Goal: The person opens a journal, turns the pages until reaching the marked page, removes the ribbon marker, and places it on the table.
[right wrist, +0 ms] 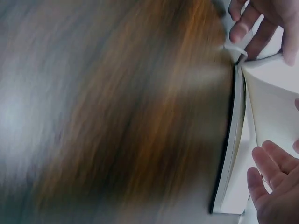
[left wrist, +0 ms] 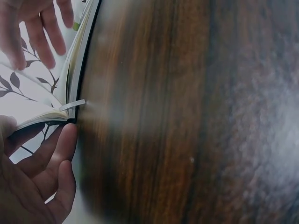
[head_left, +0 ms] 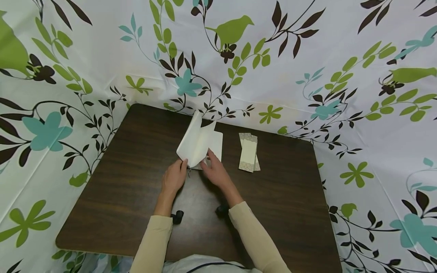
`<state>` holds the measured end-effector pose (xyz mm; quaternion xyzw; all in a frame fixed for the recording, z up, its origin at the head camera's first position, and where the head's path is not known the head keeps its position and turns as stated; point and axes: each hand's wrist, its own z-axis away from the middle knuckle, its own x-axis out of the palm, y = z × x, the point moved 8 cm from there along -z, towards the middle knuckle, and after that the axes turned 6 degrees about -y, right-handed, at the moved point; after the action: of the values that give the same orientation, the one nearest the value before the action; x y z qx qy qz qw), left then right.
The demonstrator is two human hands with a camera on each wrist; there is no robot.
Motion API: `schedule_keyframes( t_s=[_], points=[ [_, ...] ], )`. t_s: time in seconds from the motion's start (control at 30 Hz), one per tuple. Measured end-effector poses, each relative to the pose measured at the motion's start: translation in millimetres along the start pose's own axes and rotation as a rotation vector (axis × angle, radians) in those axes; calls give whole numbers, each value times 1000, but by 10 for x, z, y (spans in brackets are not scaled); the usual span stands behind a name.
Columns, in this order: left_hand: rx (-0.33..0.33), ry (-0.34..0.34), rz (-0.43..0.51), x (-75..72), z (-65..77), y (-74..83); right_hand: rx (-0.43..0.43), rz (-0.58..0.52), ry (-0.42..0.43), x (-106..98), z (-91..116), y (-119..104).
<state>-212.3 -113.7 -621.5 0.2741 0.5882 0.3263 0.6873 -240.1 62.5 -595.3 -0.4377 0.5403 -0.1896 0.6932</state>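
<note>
An open notebook (head_left: 189, 142) with blank white pages stands partly raised over the table, some leaves lifted and fanned. My left hand (head_left: 175, 176) grips its lower left corner, thumb on the pages and fingers beneath the dark cover, as the left wrist view shows. At the lower right of the lifted leaves is my right hand (head_left: 217, 172); its fingers (right wrist: 275, 156) are loosely extended beside the pages in the right wrist view. A thin ribbon (left wrist: 73, 104) sticks out at the bottom of the spine. The notebook's right-hand part (head_left: 216, 144) lies low, close over the table.
Two narrow pale cards (head_left: 248, 153) with patterned ends lie overlapped to the right of the notebook. The dark wood table (head_left: 283, 212) meets a cloth backdrop (head_left: 218, 57) printed with leaves and birds. Black wrist devices (head_left: 177, 217) sit under both forearms.
</note>
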Motion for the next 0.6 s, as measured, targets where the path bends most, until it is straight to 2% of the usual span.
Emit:
schedule_keyframes(
  t_s=[0.23, 0.43, 0.6],
  points=[
    [-7, -8, -14, -10, -34, -13, 89, 35, -78, 147, -44, -4],
    [27, -18, 9, -5, -55, 24, 59, 21, -128, 242, -77, -14],
    [40, -36, 11, 11, -41, 25, 8, 66, -206, 363, -77, -38]
  ],
)
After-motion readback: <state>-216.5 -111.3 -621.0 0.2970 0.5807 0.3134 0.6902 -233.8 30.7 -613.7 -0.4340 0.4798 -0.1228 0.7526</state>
